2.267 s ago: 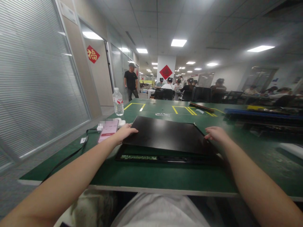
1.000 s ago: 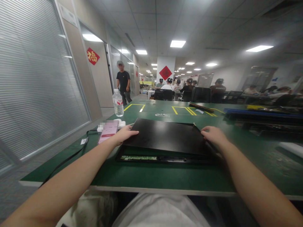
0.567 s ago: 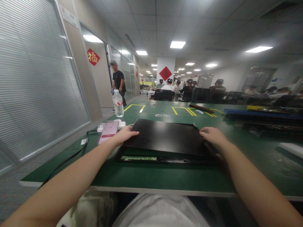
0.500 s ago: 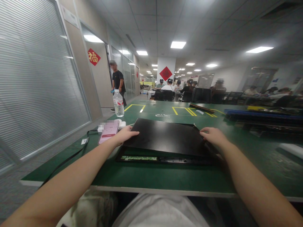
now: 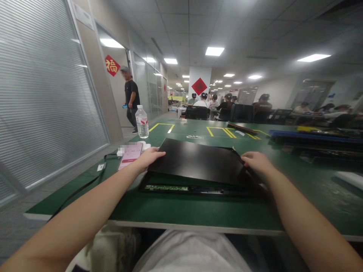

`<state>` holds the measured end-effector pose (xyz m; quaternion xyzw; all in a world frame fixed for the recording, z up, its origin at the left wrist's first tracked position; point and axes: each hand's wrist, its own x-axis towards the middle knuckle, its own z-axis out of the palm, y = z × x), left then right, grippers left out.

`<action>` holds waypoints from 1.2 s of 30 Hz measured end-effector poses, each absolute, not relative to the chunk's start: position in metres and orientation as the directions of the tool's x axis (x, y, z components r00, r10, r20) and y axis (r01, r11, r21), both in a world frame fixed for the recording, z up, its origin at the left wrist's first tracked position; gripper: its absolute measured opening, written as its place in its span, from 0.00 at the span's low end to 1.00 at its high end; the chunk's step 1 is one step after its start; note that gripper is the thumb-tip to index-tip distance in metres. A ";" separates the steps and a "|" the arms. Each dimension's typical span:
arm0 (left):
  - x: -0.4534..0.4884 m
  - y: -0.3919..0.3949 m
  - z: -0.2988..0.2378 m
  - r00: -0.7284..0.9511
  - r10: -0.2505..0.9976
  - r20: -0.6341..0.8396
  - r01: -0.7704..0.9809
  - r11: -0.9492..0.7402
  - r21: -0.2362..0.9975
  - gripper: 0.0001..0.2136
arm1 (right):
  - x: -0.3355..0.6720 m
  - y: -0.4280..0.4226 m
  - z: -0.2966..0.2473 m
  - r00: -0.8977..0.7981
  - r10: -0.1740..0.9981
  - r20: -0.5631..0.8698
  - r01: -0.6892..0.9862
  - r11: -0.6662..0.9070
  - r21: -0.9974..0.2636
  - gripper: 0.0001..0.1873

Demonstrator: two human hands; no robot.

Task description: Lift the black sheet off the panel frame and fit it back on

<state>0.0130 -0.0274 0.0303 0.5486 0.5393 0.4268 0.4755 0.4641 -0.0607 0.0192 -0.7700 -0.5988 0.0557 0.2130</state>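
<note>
A thin, flat black screen panel (image 5: 198, 160) lies tilted in front of me, its near edge raised off what is below. My left hand (image 5: 148, 156) grips its left edge, thumb on top and fingers hidden underneath. At the right edge, the bent fingers of my right hand (image 5: 256, 162) pinch the panel's side close to the frame. Below the panel sits a black frame (image 5: 221, 192), with a green circuit board strip (image 5: 166, 188) showing along its near side. The panel covers most of this frame.
Left of the panel are a phone (image 5: 131, 155), a black cable (image 5: 82, 187) and a water bottle (image 5: 142, 122). Dark stacked parts (image 5: 317, 141) and a white object (image 5: 350, 179) lie right on the green table (image 5: 193, 215). Behind, a person (image 5: 131, 98) walks; others sit at far tables.
The panel has risen very slightly, with both hands staying at its sides. In the background, the walking person has moved left.
</note>
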 end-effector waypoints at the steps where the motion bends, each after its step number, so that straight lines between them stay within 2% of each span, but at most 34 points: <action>1: 0.012 -0.026 0.031 0.037 0.999 -0.017 0.197 0.010 0.980 0.19 | 0.464 -0.061 0.019 0.278 0.946 0.168 0.897 -0.192 -0.399 0.15; 4: 0.007 -0.020 0.030 0.027 0.998 0.062 0.268 -0.067 0.961 0.18 | 0.464 -0.060 0.019 0.279 0.946 0.167 0.894 -0.192 -0.406 0.15; 9: 0.001 -0.016 0.026 0.058 0.995 0.077 0.400 -0.094 0.912 0.17 | 0.464 -0.060 0.019 0.265 0.948 0.176 0.906 -0.183 -0.381 0.15; 14: 0.000 -0.019 0.027 0.081 0.986 0.148 0.627 -0.166 0.761 0.14 | 0.464 -0.060 0.018 0.264 0.950 0.167 0.906 -0.186 -0.380 0.16; 20: -0.001 -0.017 0.025 0.110 0.968 0.224 0.790 -0.222 0.571 0.13 | 0.464 -0.059 0.019 0.279 0.949 0.148 0.895 -0.202 -0.397 0.16; 27: -0.003 -0.012 0.021 0.170 0.959 0.226 0.858 -0.257 0.444 0.12 | 0.465 -0.058 0.017 0.276 0.948 0.160 0.897 -0.194 -0.398 0.16; 36: -0.003 -0.011 0.018 0.198 0.965 0.174 0.848 -0.257 0.463 0.13 | 0.465 -0.059 0.018 0.286 0.946 0.152 0.886 -0.201 -0.418 0.16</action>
